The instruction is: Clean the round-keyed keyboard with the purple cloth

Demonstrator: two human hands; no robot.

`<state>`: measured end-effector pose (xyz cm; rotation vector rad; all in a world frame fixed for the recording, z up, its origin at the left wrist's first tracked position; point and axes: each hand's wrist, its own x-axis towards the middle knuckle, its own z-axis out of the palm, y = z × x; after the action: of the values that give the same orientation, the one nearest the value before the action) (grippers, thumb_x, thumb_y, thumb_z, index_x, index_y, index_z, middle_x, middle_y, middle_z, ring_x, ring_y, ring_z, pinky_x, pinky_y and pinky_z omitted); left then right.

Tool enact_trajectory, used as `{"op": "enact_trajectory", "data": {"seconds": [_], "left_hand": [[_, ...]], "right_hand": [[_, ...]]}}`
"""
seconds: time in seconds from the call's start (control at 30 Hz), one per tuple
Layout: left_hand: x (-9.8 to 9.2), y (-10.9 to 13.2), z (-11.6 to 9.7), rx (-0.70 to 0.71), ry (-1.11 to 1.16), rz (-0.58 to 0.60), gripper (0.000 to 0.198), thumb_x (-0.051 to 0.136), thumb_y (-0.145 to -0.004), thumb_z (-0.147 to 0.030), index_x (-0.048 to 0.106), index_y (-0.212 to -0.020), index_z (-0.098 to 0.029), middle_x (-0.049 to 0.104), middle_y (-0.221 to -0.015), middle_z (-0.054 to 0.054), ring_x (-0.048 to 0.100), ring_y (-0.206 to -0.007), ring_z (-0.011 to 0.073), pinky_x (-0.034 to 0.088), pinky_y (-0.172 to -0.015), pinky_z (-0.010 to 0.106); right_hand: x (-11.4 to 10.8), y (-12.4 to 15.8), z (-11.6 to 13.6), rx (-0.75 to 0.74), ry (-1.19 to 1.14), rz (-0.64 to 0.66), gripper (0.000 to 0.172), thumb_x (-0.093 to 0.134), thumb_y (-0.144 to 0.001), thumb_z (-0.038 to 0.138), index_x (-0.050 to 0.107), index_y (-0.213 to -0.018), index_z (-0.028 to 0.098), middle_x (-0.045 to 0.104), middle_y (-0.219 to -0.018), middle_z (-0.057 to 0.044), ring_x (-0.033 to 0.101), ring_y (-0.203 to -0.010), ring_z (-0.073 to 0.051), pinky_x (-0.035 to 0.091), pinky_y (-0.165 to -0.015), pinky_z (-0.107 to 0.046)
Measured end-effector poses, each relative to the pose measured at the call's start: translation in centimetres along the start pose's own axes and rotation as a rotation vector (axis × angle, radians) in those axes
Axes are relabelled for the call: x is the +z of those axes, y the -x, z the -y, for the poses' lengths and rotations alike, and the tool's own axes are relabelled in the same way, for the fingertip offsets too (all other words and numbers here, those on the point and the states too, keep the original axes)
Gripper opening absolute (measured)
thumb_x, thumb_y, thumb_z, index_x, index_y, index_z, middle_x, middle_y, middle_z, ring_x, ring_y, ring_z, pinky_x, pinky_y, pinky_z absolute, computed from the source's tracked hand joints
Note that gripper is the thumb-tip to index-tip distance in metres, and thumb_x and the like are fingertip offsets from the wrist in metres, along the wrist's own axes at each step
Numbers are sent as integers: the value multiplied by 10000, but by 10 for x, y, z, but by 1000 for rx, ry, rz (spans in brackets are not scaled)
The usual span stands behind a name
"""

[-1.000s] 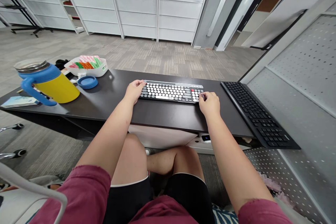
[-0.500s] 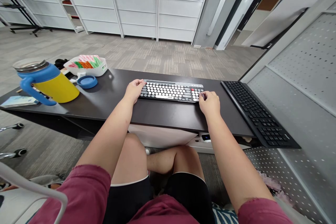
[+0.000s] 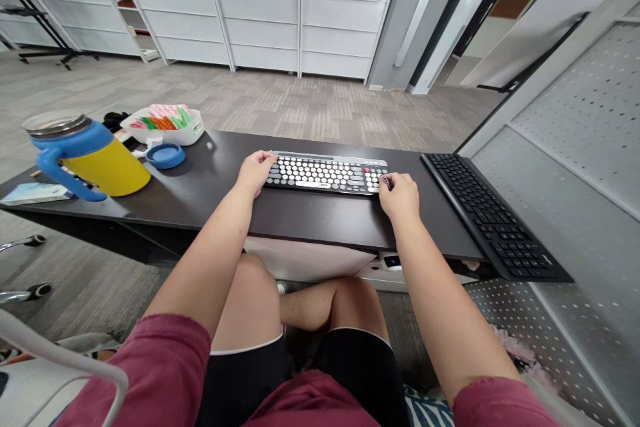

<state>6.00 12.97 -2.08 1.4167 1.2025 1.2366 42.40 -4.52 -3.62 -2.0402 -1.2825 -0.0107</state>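
A compact keyboard (image 3: 320,173) with round white and grey keys and a couple of red ones lies flat on the dark desk (image 3: 320,217). My left hand (image 3: 255,173) grips its left end, thumb and fingers closed at the edge. At the opposite end, my right hand (image 3: 400,193) is closed around the lower right corner, covering some of the number keys. The undersides of the fingers are hidden in both hands.
A black keyboard (image 3: 485,217) sits at the desk's right edge beside a perforated panel (image 3: 585,120). On the left stand a yellow and blue mug (image 3: 103,160), a round blue lid (image 3: 165,155), a white basket (image 3: 193,132) with colourful contents and a light blue packet (image 3: 37,193).
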Motion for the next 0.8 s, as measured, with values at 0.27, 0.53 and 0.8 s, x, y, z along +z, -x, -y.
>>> {"op": "enact_trajectory", "data": {"seconds": [0.27,0.53,0.8], "left_hand": [[0,-2,4,-7,-1,-8,164,838,-838,-368,756,-832,-226,777,-1432,112,711,-1332,308,498,-1178,428],[0,-2,3,-2,3,-7,170,835,-830,-373,745,-821,-229,785,-1411,110,709,-1334,296,497,-1181,417],[1,-2,3,2,-2,-4,213,855,-810,-409,743,-824,-229,783,-1407,112,707,-1313,297,483,-1190,414]], "right_hand": [[0,1,1,8,0,0,240,583,-967,329,775,-1073,230,684,-1218,-148,582,-1121,-347,491,-1030,-494],[-1,1,2,-1,26,-3,270,573,-969,332,791,-1088,225,702,-1226,-145,585,-1112,-345,495,-1018,-485],[-2,4,10,-129,170,12,388,480,-1034,295,822,-1189,196,751,-1278,-165,610,-1134,-343,517,-944,-461]]}}
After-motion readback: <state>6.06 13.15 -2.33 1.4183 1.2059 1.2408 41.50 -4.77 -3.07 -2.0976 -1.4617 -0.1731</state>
